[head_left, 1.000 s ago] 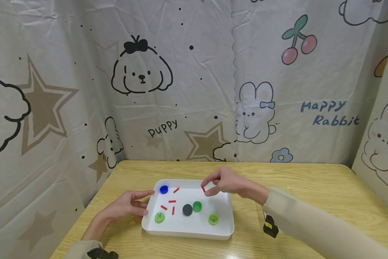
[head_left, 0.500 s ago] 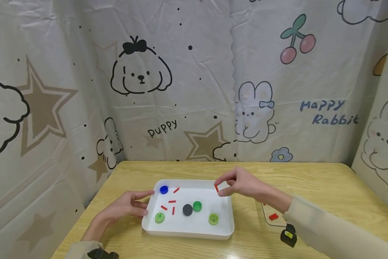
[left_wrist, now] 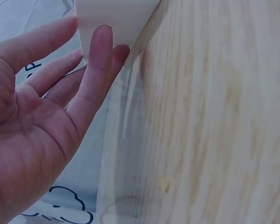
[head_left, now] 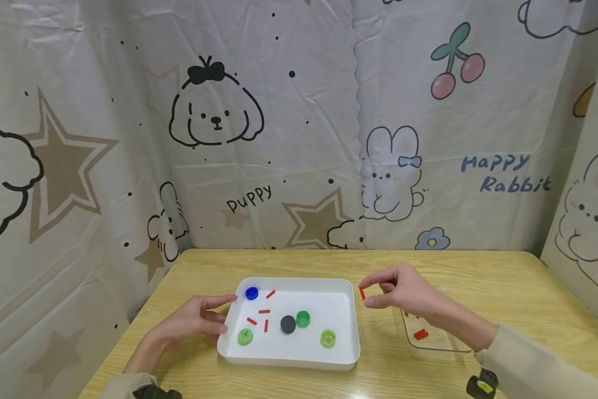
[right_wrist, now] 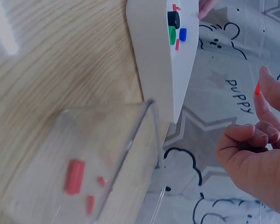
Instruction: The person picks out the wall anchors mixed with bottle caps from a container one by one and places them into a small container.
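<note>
A red stick (head_left: 362, 293) is in the air just beyond the right edge of the white tray (head_left: 323, 302), between it and the clear box (head_left: 438, 349). The right hand (head_left: 403, 288) pinches it between thumb and index fingertip, the other fingers bent in toward the palm. It is not yet set down.

Four loose sticks lie in the tray's left half: one (head_left: 271, 294) near the far edge, the others (head_left: 264, 311) scattered toward the left edge. More red pieces (head_left: 420, 334) sit in the clear box, some close together near its left edge; the forearm hides part of it, so a full count is not possible. With sticks in both containers and one in the air, the moving of sticks looks part done.

The caps all rest in the tray: blue cap (head_left: 251, 293) at the far left corner, light green cap (head_left: 245, 337) at the near left, dark grey cap (head_left: 288, 325) and green cap (head_left: 303, 319) side by side around the middle, yellow-green cap (head_left: 328, 338) toward the near right corner.

The left hand (head_left: 197, 317) touches the tray's left edge with fairly straight fingers, clasping nothing. Tray and box stand on the wooden worktop (head_left: 518, 288), a printed curtain (head_left: 299, 138) behind its far edge.
</note>
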Available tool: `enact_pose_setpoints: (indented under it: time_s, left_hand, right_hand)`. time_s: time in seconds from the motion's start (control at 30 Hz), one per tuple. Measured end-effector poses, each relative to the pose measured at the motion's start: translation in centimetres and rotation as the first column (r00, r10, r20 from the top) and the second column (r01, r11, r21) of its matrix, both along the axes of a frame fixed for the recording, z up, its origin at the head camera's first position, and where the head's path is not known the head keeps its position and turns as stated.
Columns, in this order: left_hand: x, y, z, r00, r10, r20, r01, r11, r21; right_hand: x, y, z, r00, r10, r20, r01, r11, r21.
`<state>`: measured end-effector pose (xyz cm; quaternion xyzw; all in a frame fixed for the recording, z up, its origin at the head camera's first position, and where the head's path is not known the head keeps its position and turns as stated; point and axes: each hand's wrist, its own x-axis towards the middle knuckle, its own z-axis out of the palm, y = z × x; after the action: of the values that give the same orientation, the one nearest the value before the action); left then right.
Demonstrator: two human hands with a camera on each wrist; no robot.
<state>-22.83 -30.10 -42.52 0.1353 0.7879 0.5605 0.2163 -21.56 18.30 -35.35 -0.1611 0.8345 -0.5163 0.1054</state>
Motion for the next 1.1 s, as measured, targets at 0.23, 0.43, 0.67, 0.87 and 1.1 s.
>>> enact_pose_setpoints:
  time_s: [0.23, 0.43, 0.67, 0.87, 1.1]
  left_hand:
    - [0.1, 0.1, 0.2, 1.0, -0.012, 0.003, 0.011, 1.0, 0.021]
    - [0.0, 0.0, 0.0, 1.0, -0.002, 0.006, 0.002, 1.0, 0.016]
    - [-0.1, 0.0, -0.1, 1.0, 0.009, 0.0, -0.009, 1.0, 0.002]
    - [0.0, 0.0, -0.1, 1.0, 0.01, 0.003, -0.01, 1.0, 0.009]
    - [0.0, 0.0, -0.1, 1.0, 0.013, 0.0, -0.013, 1.0, 0.005]
  right_hand:
    - [1.0, 2.4, 0.0, 0.999, -0.046, 0.012, 0.046, 0.999, -0.009]
    - [1.7, 4.5, -0.3, 0.995, -0.089, 0.041, 0.09, 0.996, -0.023]
    - [2.6, 6.8, -0.8, 0.986, -0.145, 0.077, 0.147, 0.989, -0.017]
    - [2.8, 8.7, -1.7, 0.984, -0.162, 0.076, 0.162, 0.987, 0.01]
    - [2.4, 10.2, -2.6, 0.98, -0.194, 0.051, 0.187, 0.975, 0.12]
